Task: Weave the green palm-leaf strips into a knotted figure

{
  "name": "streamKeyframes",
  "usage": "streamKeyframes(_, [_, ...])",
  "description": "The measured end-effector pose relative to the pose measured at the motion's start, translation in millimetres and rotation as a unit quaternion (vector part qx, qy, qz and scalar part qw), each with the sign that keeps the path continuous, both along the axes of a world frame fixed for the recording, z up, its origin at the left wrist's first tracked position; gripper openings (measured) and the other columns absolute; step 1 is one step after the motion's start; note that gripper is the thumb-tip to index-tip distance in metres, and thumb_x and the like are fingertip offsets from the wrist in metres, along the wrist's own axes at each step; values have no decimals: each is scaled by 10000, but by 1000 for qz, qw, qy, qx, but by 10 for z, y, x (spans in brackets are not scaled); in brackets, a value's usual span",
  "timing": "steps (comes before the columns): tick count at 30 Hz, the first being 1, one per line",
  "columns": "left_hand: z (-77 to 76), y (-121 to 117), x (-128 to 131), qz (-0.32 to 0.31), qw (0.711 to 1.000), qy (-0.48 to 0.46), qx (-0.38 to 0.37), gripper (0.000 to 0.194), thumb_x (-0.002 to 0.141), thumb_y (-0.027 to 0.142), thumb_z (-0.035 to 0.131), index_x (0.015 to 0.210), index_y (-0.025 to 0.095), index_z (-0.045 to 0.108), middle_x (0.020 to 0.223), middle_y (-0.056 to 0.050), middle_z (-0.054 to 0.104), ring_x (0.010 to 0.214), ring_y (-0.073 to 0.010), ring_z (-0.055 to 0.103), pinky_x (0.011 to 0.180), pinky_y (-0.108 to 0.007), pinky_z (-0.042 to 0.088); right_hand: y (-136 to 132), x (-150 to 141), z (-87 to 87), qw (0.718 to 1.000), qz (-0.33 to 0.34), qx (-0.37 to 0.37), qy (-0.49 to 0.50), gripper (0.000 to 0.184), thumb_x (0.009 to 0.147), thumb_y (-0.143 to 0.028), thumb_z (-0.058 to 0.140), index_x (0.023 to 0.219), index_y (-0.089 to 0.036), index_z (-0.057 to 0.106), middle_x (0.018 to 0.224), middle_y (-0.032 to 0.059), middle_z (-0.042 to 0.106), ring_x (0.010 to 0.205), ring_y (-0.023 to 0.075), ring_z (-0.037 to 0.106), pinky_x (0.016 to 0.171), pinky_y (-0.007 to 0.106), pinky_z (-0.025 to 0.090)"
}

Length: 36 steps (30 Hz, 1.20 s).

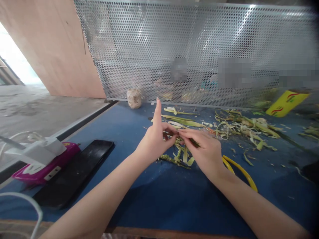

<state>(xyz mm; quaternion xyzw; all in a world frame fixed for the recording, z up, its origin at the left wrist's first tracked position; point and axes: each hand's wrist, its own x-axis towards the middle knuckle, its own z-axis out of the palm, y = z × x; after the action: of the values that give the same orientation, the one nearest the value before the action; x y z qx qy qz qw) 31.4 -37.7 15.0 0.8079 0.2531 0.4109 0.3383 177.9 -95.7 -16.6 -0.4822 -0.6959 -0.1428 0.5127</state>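
My left hand (156,139) and my right hand (205,151) meet over the blue table (154,196), both pinching a thin green leaf strip (193,142) between their fingertips. The left index finger points straight up while its thumb and other fingers pinch the strip. The right hand's fingers are pressed together on the strip's other end. Beneath the hands lies a small heap of green and yellow leaf pieces (179,157). A yellow-handled tool (240,171) lies just right of my right wrist, partly hidden by it.
More leaf scraps (244,127) are strewn at the back right. A perforated metal screen (194,49) walls the table's far edge, with a pale jar (134,98) and a yellow packet (286,103) against it. A black phone (77,169) and a magenta power strip (43,162) with a white charger lie left.
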Motion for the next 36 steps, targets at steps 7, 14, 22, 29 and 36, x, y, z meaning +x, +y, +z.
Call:
streamKeyframes(7, [4, -16, -7, 6, 999, 10, 51, 944, 718, 99, 548, 1380, 170, -122, 781, -8, 667, 751, -135, 624, 748, -275, 509, -8, -24, 24, 999, 0, -22, 35, 132, 773, -119, 543, 839, -204, 620, 874, 23, 684, 813, 144, 642, 742, 276, 530])
streamKeyframes(14, [-2, 1, -19, 29, 981, 73, 179, 820, 735, 141, 542, 1393, 201, 55, 841, -25, 676, 931, -165, 570, 795, -288, 454, 28, -26, 1, 997, -8, -55, 58, 84, 768, -139, 551, 789, -198, 606, 835, 27, 675, 789, 144, 636, 702, 270, 531])
streamKeyframes(22, [22, -13, -15, 47, 993, 70, 87, 918, 705, 149, 558, 1395, 214, -45, 696, 17, 657, 950, -188, 572, 908, -380, 398, 49, -28, -26, 997, 8, -66, 43, 102, 787, -137, 516, 795, -215, 581, 874, 40, 656, 813, 158, 626, 716, 309, 534])
streamKeyframes(29, [14, 16, -15, 43, 996, 49, 62, 922, 689, 111, 556, 1398, 207, -24, 701, 17, 639, 875, -172, 595, 886, -340, 424, 53, -42, -23, 993, 23, -102, 53, 100, 806, -120, 487, 769, -204, 526, 878, 45, 613, 839, 152, 589, 719, 287, 506])
streamKeyframes(36, [-39, 35, 4, 52, 997, 35, 38, 916, 686, 114, 555, 1398, 217, -12, 671, 36, 594, 810, -156, 597, 841, -321, 449, 50, -50, -14, 987, 17, -152, 51, 105, 819, -122, 456, 745, -197, 464, 851, 45, 566, 742, 150, 562, 659, 280, 466])
